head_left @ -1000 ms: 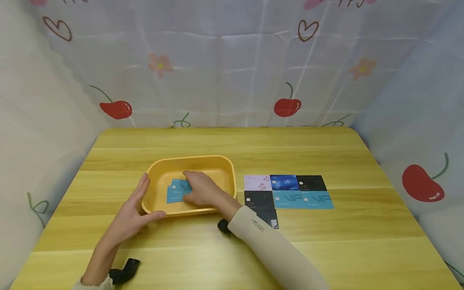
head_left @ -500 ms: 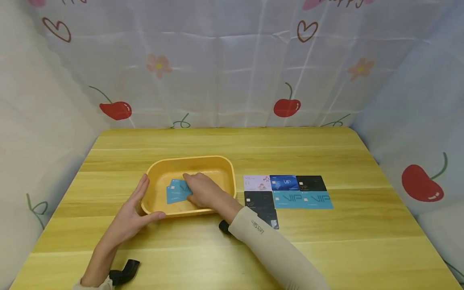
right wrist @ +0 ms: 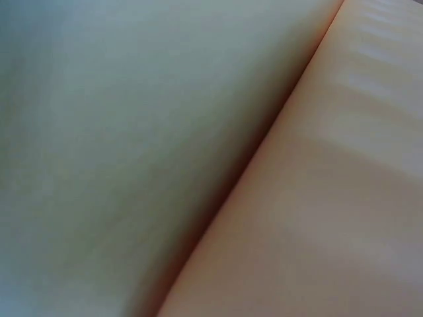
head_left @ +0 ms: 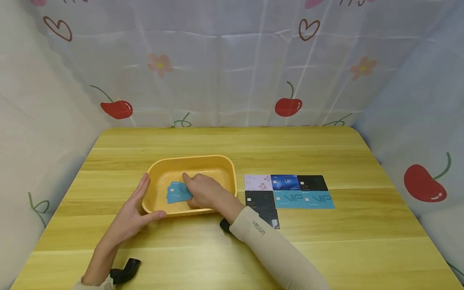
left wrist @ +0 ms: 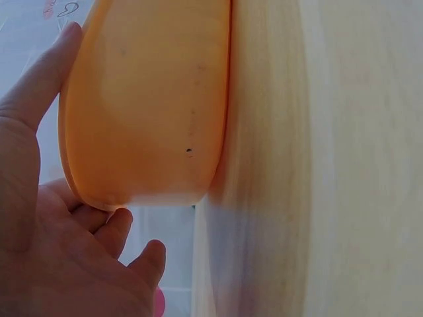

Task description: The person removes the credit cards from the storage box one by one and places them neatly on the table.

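Observation:
In the head view, my left hand (head_left: 128,219) holds the left end of a yellow plastic tray (head_left: 199,162), thumb at the near rim and fingers along the far corner. The left wrist view shows that hand's fingers (left wrist: 114,232) around the end of the tray (left wrist: 149,112). Reaching in from the right, my right hand (head_left: 207,192) pinches light blue VIP cards (head_left: 178,195) at their right edge. Two of them overlap, slightly fanned, low in the tray; the fingertips are partly hidden by the hand. The right wrist view has only blurred close surfaces, without the hand.
Right of the tray, cards lie edge to edge on the wooden table (head_left: 344,241): a pale floral card (head_left: 257,182), a dark blue card (head_left: 285,182), a black card (head_left: 312,183), light blue cards (head_left: 288,199) and more black cards (head_left: 259,198), one partly behind the right sleeve (head_left: 275,247).
The upper light blue card has slid slightly toward the near side and covers more of the one beneath. My left hand and the tray stay in place.

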The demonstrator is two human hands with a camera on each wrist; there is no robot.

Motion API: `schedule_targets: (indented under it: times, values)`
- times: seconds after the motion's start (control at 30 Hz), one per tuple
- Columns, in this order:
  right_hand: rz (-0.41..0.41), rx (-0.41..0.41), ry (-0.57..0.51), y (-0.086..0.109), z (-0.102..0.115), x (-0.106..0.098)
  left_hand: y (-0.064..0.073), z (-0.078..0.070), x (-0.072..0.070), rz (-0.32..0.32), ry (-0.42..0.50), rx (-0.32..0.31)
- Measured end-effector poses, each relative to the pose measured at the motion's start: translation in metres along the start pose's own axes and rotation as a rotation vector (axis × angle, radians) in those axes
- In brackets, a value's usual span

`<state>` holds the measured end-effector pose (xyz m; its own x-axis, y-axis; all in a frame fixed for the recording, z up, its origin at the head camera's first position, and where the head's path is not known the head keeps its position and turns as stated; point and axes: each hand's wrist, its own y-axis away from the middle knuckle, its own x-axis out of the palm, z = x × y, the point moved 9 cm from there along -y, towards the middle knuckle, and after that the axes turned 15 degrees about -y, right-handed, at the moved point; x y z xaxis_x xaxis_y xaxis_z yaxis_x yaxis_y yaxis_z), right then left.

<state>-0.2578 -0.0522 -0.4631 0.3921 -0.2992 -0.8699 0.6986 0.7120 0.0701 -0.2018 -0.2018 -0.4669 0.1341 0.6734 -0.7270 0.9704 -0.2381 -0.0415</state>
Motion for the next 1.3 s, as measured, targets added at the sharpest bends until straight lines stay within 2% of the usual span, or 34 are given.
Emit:
schedule_targets:
  times: [0.13, 0.37, 0.67, 1.3]
  values:
    - [0.011, 0.022, -0.007, 0.001, -0.002, 0.0, 0.001, 0.0, -0.001, -0.001, 0.0, 0.002]
    - [0.019, -0.009, -0.022, 0.0, 0.0, 0.0, 0.001, 0.0, -0.001, -0.004, 0.01, 0.006]
    - [-0.01, -0.001, -0.158, 0.003, -0.002, -0.005, 0.0, 0.0, 0.0, -0.007, 0.011, 0.013]
    - [-0.043, 0.02, -0.248, 0.005, -0.004, -0.01, -0.001, 0.0, 0.0, -0.002, -0.008, 0.001]
